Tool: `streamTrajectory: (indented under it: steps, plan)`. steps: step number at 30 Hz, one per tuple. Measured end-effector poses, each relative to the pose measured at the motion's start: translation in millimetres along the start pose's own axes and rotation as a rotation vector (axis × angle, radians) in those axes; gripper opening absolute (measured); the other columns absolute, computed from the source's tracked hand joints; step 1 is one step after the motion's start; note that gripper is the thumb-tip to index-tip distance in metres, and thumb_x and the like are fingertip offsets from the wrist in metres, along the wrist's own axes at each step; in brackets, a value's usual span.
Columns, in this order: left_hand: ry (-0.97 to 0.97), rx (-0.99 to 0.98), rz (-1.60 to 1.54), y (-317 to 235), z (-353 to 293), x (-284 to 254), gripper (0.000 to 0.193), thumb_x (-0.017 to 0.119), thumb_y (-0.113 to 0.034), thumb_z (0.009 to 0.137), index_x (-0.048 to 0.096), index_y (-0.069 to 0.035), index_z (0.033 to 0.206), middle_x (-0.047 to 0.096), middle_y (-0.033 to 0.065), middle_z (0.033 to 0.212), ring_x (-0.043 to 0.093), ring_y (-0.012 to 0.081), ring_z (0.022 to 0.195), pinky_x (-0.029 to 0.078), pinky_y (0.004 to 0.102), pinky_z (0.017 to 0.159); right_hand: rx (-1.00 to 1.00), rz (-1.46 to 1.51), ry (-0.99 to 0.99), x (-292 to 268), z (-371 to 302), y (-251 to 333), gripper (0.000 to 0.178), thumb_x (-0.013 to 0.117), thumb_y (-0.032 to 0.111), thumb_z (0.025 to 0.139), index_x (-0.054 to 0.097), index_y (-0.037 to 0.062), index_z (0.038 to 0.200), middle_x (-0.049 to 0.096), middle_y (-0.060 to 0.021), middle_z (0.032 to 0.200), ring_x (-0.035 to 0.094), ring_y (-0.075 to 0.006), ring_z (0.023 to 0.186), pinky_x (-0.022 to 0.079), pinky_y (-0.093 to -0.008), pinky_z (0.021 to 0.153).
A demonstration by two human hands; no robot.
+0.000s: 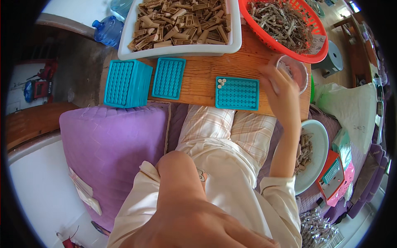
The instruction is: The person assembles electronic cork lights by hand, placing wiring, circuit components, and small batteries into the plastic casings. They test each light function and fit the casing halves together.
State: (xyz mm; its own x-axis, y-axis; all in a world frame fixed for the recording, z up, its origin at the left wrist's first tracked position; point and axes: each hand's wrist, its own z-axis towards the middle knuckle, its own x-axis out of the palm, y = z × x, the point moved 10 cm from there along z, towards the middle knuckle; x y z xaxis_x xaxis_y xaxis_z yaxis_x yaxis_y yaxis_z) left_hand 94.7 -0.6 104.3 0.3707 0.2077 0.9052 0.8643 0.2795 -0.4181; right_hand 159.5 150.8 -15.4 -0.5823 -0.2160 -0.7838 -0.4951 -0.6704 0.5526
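Just a few small round white bits [219, 80] sit in the flat teal plastic tray [242, 96], most spots bare; I can't tell if right hand [285, 87] or left hand [200, 227] fingers grip.

Teal multi-well tray [240, 95] flat at near edge of wooden table [198, 78], few white discs [220, 81] in its upper-left corner. Round bowl [304, 75] upright to its right, partly hidden.

Cream shirt [235, 173], loose sleeves [281, 190], small orange print [203, 177]; pale plaid trousers [209, 124].
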Motion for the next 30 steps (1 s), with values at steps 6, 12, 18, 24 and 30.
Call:
streamTrajectory:
  steps: [6,12,18,24,30]
  plan:
    - [0.274,-0.127,-0.031,-5.1,27.2,24.9,0.027,0.037,-0.009,0.086,0.043,-0.009,0.060,0.046,0.0049,0.065,0.043,0.0123,0.057,0.034,0.0224,0.052,-0.389,-0.209,-0.157,71.3,114.5,24.7,0.012,0.053,0.005,0.069,0.057,0.0057,0.080,0.056,-0.0093,0.078,0.054,-0.0266,0.075,0.045,-0.0354,0.064]
    - [0.422,-0.154,0.013,-11.2,22.0,29.3,0.023,0.043,-0.004,0.082,0.043,-0.010,0.060,0.046,0.0030,0.066,0.044,0.0122,0.061,0.035,0.0243,0.055,-0.236,-0.647,0.095,139.7,151.0,7.5,0.015,0.054,0.008,0.069,0.060,0.0088,0.082,0.056,-0.0057,0.087,0.050,-0.0233,0.092,0.042,-0.0384,0.072]
    - [0.395,-0.162,0.042,-9.5,35.9,24.0,0.022,0.047,-0.004,0.079,0.042,-0.013,0.058,0.045,-0.0023,0.063,0.043,0.0108,0.055,0.036,0.0286,0.058,-0.299,-0.681,-0.023,142.7,153.2,13.6,0.010,0.055,0.014,0.069,0.063,0.0132,0.074,0.057,-0.0015,0.084,0.048,-0.0184,0.091,0.034,-0.0408,0.075]
    - [-0.064,-0.107,0.083,-2.3,34.6,15.1,0.023,0.048,-0.006,0.079,0.042,-0.013,0.058,0.045,-0.0029,0.062,0.043,0.0100,0.056,0.037,0.0304,0.063,-0.368,-0.664,-0.032,121.8,150.7,14.1,0.013,0.055,0.012,0.069,0.058,0.0103,0.081,0.056,-0.0030,0.082,0.053,-0.0205,0.084,0.038,-0.0351,0.079]
    - [0.272,-0.115,0.000,-10.8,31.6,11.4,0.018,0.047,-0.010,0.081,0.046,-0.014,0.063,0.046,-0.0029,0.066,0.046,0.0110,0.058,0.039,0.0368,0.071,0.041,-0.015,-0.066,10.7,157.0,-11.7,0.016,0.057,0.009,0.073,0.057,-0.0009,0.086,0.060,-0.0140,0.083,0.057,-0.0251,0.069,0.045,-0.0320,0.061]
